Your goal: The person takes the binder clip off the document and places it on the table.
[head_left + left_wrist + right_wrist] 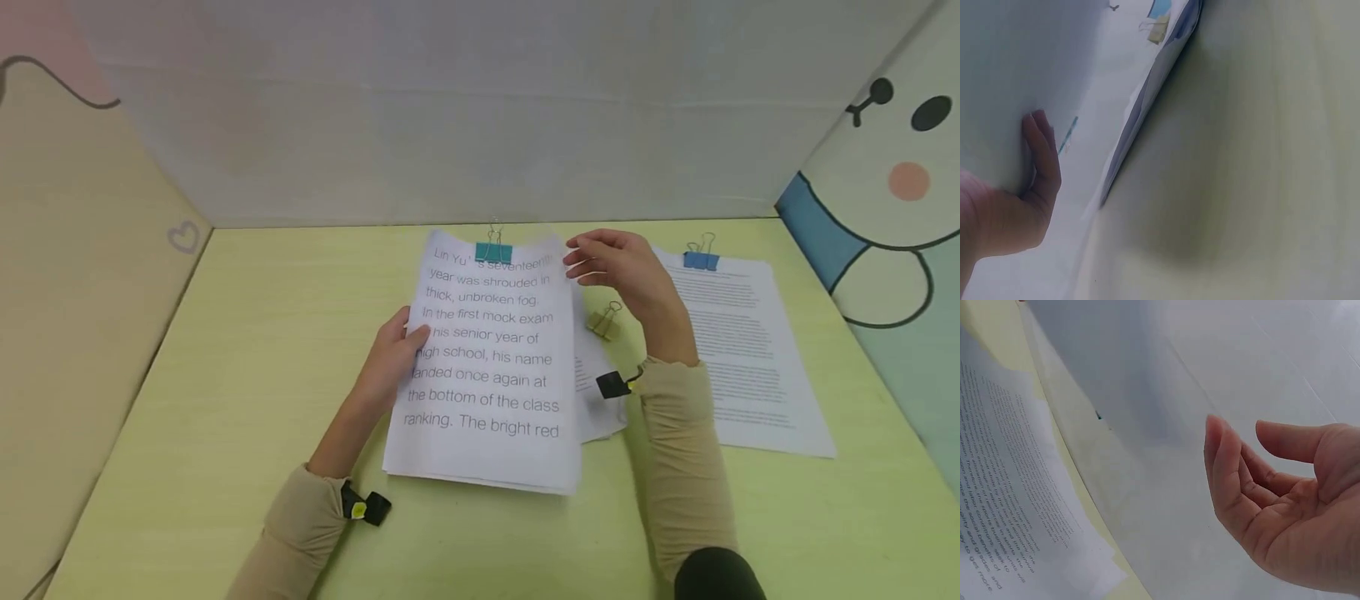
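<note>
My left hand (390, 354) grips the left edge of a sheaf of large-print paper (487, 375), thumb on the front and fingers behind. A teal binder clip (493, 252) sits on its top edge, wire handles up. In the left wrist view the fingers (1044, 156) lie against the sheaf's back (1016, 75), which is raised at a tilt. Beside the sheaf's upper right corner is my right hand (618, 267), its fingertips right at the edge in the head view. The right wrist view shows its fingers (1225, 465) loosely bent and apart from the thumb, holding nothing.
Partly hidden behind the sheaf lie more printed papers (596, 408), with a yellow binder clip (603, 325) near their top. At the right, another printed stack (750, 367) bears a blue binder clip (701, 261). A white wall (480, 150) closes off the table's (247, 350) back edge.
</note>
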`<action>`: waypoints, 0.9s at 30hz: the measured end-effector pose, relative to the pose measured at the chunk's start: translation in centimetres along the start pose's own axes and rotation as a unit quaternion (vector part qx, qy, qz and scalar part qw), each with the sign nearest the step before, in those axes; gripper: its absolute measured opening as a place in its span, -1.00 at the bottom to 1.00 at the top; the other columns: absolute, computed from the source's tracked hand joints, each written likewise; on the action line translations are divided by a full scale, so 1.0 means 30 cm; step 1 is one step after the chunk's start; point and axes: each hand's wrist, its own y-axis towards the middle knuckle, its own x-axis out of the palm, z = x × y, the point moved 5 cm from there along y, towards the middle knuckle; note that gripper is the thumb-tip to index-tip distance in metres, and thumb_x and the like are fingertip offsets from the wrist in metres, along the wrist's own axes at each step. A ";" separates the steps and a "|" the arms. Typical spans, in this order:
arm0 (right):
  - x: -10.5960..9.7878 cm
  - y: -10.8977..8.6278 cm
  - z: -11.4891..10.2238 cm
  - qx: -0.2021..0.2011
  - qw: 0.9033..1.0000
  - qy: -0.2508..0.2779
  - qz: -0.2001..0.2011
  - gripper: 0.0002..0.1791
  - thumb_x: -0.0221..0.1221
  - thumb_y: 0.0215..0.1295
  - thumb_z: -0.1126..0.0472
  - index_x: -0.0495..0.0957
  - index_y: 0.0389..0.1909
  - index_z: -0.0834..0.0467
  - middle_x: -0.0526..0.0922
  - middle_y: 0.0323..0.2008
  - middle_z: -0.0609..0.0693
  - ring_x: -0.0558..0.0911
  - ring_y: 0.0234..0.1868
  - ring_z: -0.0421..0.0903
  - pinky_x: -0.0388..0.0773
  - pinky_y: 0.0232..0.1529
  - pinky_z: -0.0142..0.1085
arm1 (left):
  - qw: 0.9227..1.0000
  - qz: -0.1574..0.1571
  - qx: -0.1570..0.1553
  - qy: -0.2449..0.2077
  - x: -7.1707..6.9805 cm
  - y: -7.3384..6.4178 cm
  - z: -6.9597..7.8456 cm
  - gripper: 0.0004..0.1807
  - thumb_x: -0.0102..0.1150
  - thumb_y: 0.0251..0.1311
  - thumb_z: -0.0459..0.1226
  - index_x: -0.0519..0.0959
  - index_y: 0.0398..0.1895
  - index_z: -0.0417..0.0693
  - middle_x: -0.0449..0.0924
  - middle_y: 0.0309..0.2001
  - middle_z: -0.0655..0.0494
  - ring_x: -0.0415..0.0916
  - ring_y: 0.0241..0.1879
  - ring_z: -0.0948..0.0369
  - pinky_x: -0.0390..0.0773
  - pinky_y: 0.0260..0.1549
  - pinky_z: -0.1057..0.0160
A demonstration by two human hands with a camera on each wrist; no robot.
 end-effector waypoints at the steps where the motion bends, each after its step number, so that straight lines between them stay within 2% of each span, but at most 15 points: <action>1: -0.008 -0.002 -0.001 0.000 1.000 0.006 0.009 -0.68 0.15 0.56 0.20 0.55 0.08 0.40 0.73 -0.26 0.00 0.74 -0.27 -0.13 0.67 -0.16 -0.37 | 1.000 -0.004 0.000 0.002 0.005 0.001 -0.003 -0.61 -0.16 0.64 -0.23 0.36 0.42 -0.05 0.68 -0.16 -0.09 0.72 -0.33 0.10 0.70 -0.38 0.20; 6: -0.015 -0.002 0.001 -0.012 0.999 0.022 0.021 -0.71 0.17 0.55 0.18 0.55 0.06 0.35 0.74 -0.20 -0.01 0.72 -0.15 -0.12 0.66 -0.08 -0.38 | 1.000 -0.024 0.003 0.013 0.016 0.003 -0.014 -0.60 -0.17 0.64 -0.23 0.35 0.43 -0.05 0.66 -0.16 -0.11 0.71 -0.34 0.07 0.67 -0.41 0.22; 11: 0.018 0.020 0.020 -0.017 0.999 -0.028 0.031 -0.58 0.14 0.57 0.17 0.49 0.23 0.40 0.69 0.03 0.14 0.66 0.08 -0.02 0.60 0.17 -0.26 | 0.999 -0.045 0.008 0.022 0.019 0.005 -0.013 -0.62 -0.16 0.63 -0.25 0.35 0.40 -0.10 0.67 -0.19 -0.12 0.72 -0.37 0.06 0.68 -0.45 0.20; 16: 0.059 0.046 0.047 -0.004 0.996 -0.085 0.027 -0.45 0.14 0.56 0.18 0.37 0.40 0.42 0.52 0.31 0.28 0.51 0.34 0.12 0.45 0.36 -0.13 | 0.996 -0.081 0.018 0.028 0.022 0.000 -0.007 -0.61 -0.16 0.63 -0.26 0.36 0.40 -0.13 0.68 -0.23 -0.12 0.73 -0.39 0.05 0.70 -0.46 0.16; 23: 0.098 0.063 0.084 0.031 0.990 -0.137 -0.013 -0.44 0.13 0.57 0.09 0.37 0.43 0.32 0.52 0.31 0.22 0.54 0.31 0.11 0.39 0.40 -0.10 | 0.991 -0.122 0.032 0.031 0.031 -0.010 0.003 -0.57 -0.18 0.63 -0.25 0.31 0.46 -0.13 0.71 -0.19 -0.13 0.74 -0.37 0.04 0.72 -0.43 0.14; 27: 0.110 0.065 0.093 0.029 0.990 -0.139 -0.024 -0.44 0.15 0.56 0.08 0.40 0.41 0.31 0.55 0.27 0.23 0.58 0.25 0.14 0.39 0.39 -0.07 | 0.990 -0.130 0.036 0.034 0.033 -0.012 0.004 -0.58 -0.18 0.63 -0.26 0.32 0.44 -0.13 0.69 -0.18 -0.13 0.74 -0.36 0.03 0.72 -0.43 0.14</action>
